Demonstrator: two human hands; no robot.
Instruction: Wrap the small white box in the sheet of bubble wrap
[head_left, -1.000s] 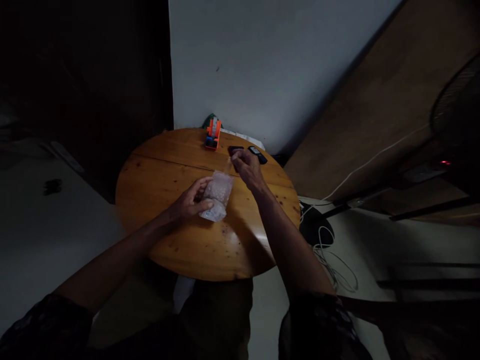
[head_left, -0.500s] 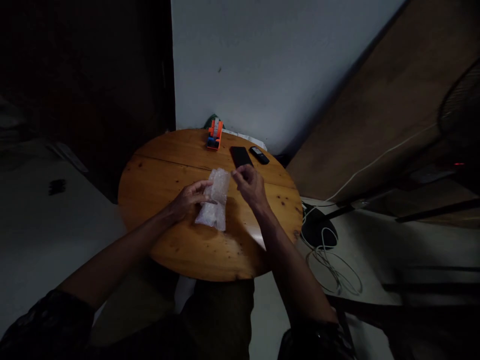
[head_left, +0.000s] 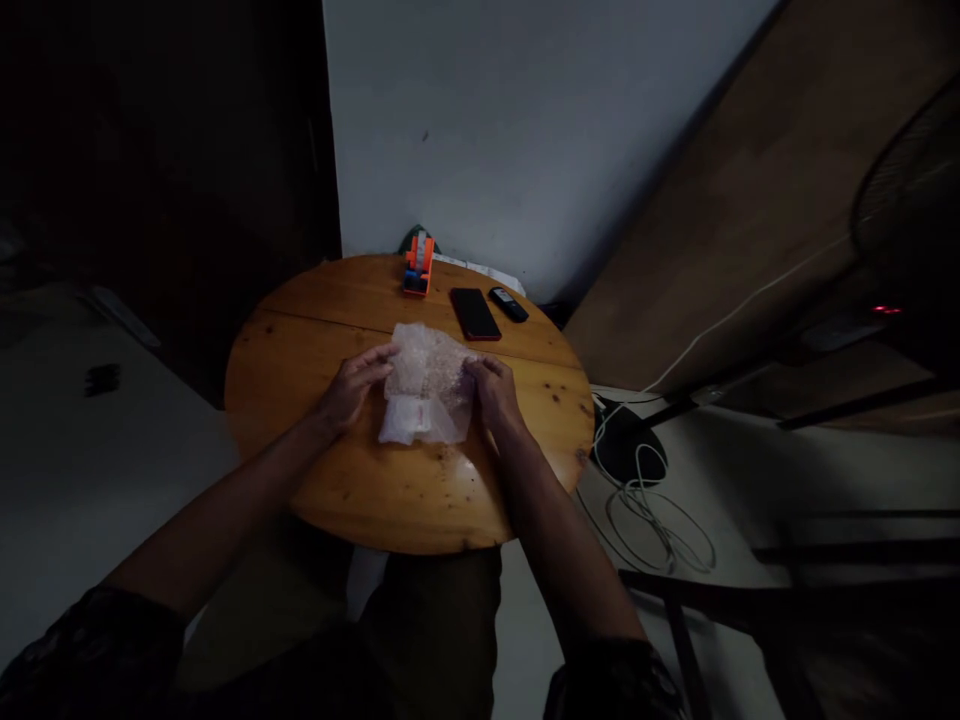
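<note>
Taking the sheet of bubble wrap (head_left: 431,365) as the landmark, the pale wall (head_left: 510,130) rises beyond it, and the round wooden table (head_left: 544,400) spreads beneath it and out on every side. Well off to the wrap's right, down on the floor, lies a loosely looped pale cable (head_left: 652,510). The wrap itself is spread out on the table, directly between the two hands and touching both. At its left edge the left hand (head_left: 356,385) holds on, thumb and fingers drawn close together; at its right edge the right hand (head_left: 493,390) pinches the plastic in curled fingers. Beyond the wrap, slightly to its right, a dark flat phone (head_left: 475,313) with a reddish edge lies on the table. Farther beyond the wrap stands an orange tape dispenser (head_left: 418,265), and past the wrap's far right corner, just beside the phone, lies a small black handset (head_left: 508,303). On the wrap's near part sits a small whitish item (head_left: 409,413) with a faint reddish mark, too dim to identify.
</note>
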